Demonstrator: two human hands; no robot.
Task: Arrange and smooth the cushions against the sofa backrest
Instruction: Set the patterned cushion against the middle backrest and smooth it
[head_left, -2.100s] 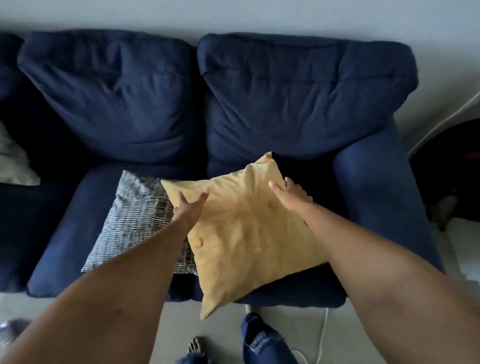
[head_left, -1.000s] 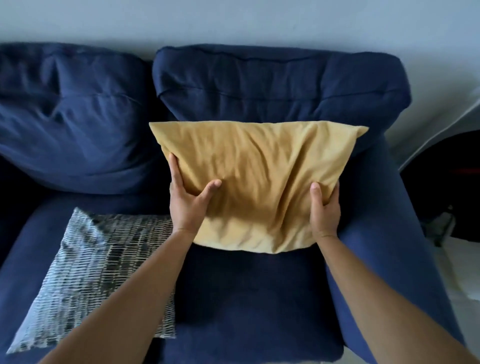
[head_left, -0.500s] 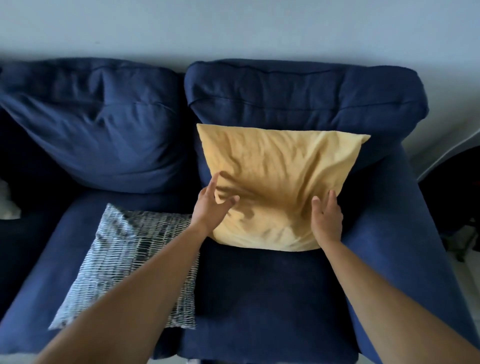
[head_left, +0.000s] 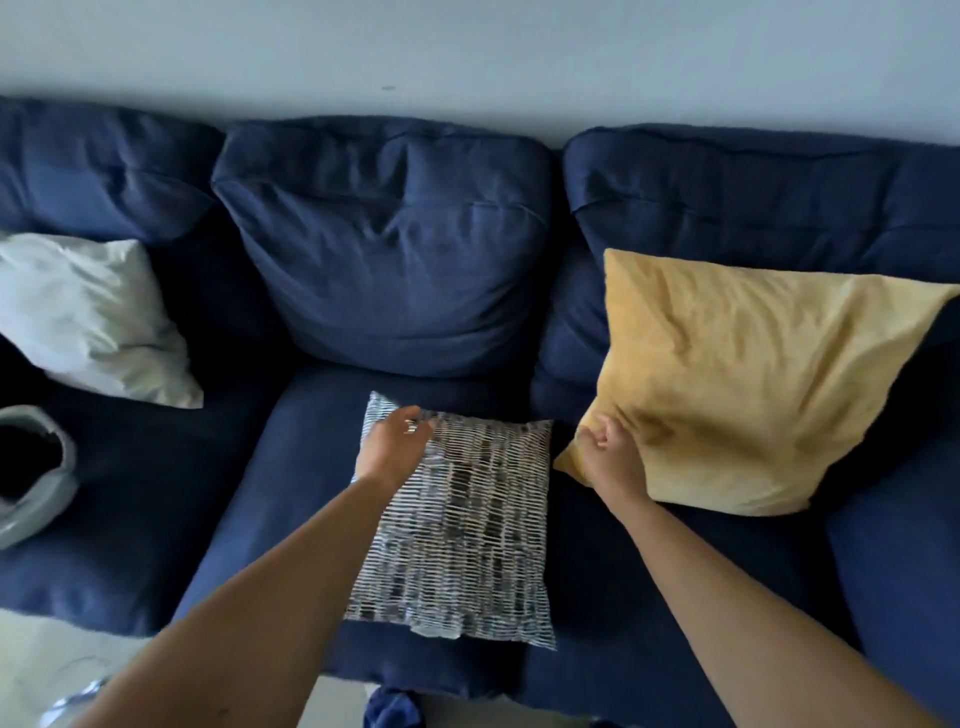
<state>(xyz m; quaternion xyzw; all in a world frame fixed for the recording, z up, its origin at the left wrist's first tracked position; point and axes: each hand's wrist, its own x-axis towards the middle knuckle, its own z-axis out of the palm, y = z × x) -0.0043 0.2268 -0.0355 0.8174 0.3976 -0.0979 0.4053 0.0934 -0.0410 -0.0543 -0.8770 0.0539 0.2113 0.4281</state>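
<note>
Both hands have slid to the left since half a second ago. Back then they pressed on the soft yellow square cushion. Now the left hand is over the top left corner of the grey and white woven cushion. Its fingers are bent down onto the cloth, but it is blurry, so I cannot tell if its grip is closed on the cushion or just lying on it. The right hand is at the bottom left corner of the yellow cushion. Its grip is clenched, with the fingers curled into a loose fist that pinches the yellow cloth at that corner.

The yellow cushion stands up and leans on the right dark blue back pillow of the dark blue cloth sofa. It is a bit tilted and has many wrinkles. Its bottom edge sits on the right sofa seat.

The grey and white woven cushion lies flat on the middle seat. It is not against the backrest. It is near the front edge of the seat, and its right side is just beside the yellow cushion's low corner.

Behind it is the puffy middle dark blue back pillow. Far to the left, a white soft cushion leans by the left back pillow. A grey floppy bag with a dark open mouth lies on the left seat.
</note>
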